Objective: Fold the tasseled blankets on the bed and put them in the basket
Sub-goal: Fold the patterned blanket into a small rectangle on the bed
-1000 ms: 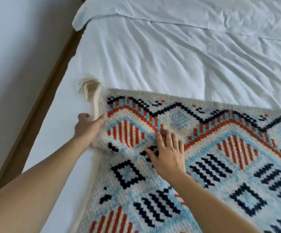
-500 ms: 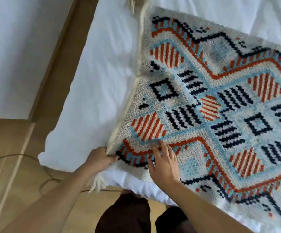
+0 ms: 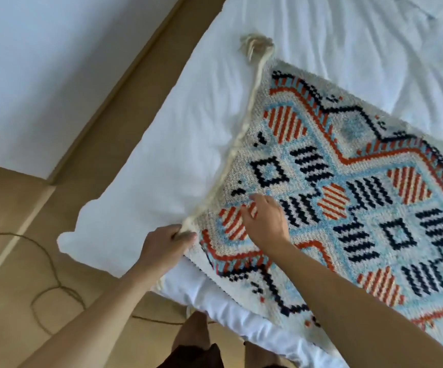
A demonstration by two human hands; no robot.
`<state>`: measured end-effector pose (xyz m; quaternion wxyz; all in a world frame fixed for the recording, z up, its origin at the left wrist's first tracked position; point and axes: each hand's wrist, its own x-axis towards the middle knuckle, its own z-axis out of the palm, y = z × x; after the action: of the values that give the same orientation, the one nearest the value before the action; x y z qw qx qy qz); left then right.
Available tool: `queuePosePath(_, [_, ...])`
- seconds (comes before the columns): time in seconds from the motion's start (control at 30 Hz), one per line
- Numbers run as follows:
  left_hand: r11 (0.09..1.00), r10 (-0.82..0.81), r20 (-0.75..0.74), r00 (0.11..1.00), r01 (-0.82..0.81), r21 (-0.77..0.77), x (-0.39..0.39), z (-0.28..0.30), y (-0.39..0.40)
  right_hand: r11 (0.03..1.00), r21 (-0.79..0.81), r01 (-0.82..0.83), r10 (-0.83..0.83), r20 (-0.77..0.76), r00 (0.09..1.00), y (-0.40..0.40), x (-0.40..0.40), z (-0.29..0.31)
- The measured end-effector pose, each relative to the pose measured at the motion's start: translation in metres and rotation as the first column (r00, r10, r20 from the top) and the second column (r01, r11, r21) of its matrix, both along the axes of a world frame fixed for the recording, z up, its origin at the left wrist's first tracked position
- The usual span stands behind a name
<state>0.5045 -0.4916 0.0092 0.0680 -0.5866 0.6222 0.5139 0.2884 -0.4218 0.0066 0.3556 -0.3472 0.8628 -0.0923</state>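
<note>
Both hands at near-left blanket [image 3: 347, 197] corner on bed [image 3: 167, 155]: left hand [image 3: 166, 244] clenched on corded edge, right hand [image 3: 266, 221] open, flattening pile, probably for folding.

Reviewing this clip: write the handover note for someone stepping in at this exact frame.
Left hand: shut on the blanket's cream edge cord at the near corner.
Right hand: open, fingers spread on or just over the patterned top; contact unclear.
Blanket: lies flat on the bed, near its foot corner; far-corner tassel rests on the sheet.
Done: cannot tell whether any fold is made.
Left: fold the blanket and put it in the basket, which is out of view.
</note>
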Motion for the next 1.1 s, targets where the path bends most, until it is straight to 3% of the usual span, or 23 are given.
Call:
queuePosePath(0.23, [0.987,-0.13,-0.29,0.948,0.096,-0.126,-0.101,0.027,-0.031,0.979,-0.17,0.108,-0.126,-0.096,0.987,-0.122,-0.08,-0.001])
queuePosePath(0.33, [0.979,-0.174,-0.386,0.906,0.118,-0.165,-0.132,0.032,-0.044,0.988,-0.148,0.055,-0.074,-0.131,0.989,-0.17,-0.109,-0.013])
queuePosePath(0.47, [0.979,-0.196,-0.442,0.875,0.146,-0.145,-0.155,0.025,-0.06,1.0,-0.001,-0.03,0.03,-0.199,0.98,-0.22,-0.128,-0.036])
queuePosePath(0.57, [0.988,-0.157,-0.465,0.871,0.133,-0.084,-0.165,0.021,-0.068,0.999,-0.002,0.038,-0.037,-0.247,0.968,-0.227,-0.136,-0.048])
queuePosePath(0.63, [0.991,-0.134,-0.476,0.869,0.13,-0.042,-0.172,0.026,-0.068,0.975,-0.109,0.192,-0.21,-0.182,0.961,-0.214,-0.152,-0.047])
queuePosePath(0.67, [0.99,-0.13,-0.486,0.864,0.137,-0.022,-0.178,0.03,-0.066,0.925,-0.191,0.328,-0.346,-0.069,0.936,-0.206,-0.165,-0.043])
queuePosePath(0.73, [0.987,-0.138,-0.506,0.851,0.161,0.001,-0.194,0.041,-0.061,0.717,-0.277,0.64,-0.602,0.219,0.768,-0.185,-0.194,-0.021])
queuePosePath(0.8, [0.979,-0.168,-0.522,0.836,0.202,0.007,-0.216,0.055,-0.049,0.482,-0.21,0.851,-0.737,0.428,0.523,-0.155,-0.228,0.006])
queuePosePath(0.87, [0.963,-0.226,-0.533,0.815,0.268,0.002,-0.247,0.074,-0.03,0.352,-0.085,0.932,-0.729,0.6,0.33,-0.116,-0.26,0.037])
queuePosePath(0.9, [0.953,-0.258,-0.54,0.801,0.303,-0.007,-0.264,0.083,-0.017,0.338,-0.058,0.939,-0.706,0.644,0.294,-0.094,-0.275,0.053])
queuePosePath(0.97, [0.925,-0.328,-0.557,0.763,0.378,-0.027,-0.301,0.101,0.018,0.358,-0.092,0.929,-0.661,0.678,0.321,-0.047,-0.304,0.08])
queuePosePath(1.03, [0.873,-0.437,-0.558,0.705,0.482,-0.076,-0.34,0.116,0.062,0.363,-0.189,0.912,-0.685,0.609,0.399,0.007,-0.339,0.102])
queuePosePath(1.1, [0.8,-0.549,-0.545,0.634,0.587,-0.123,-0.38,0.128,0.112,0.312,-0.273,0.91,-0.724,0.551,0.414,0.067,-0.379,0.117])
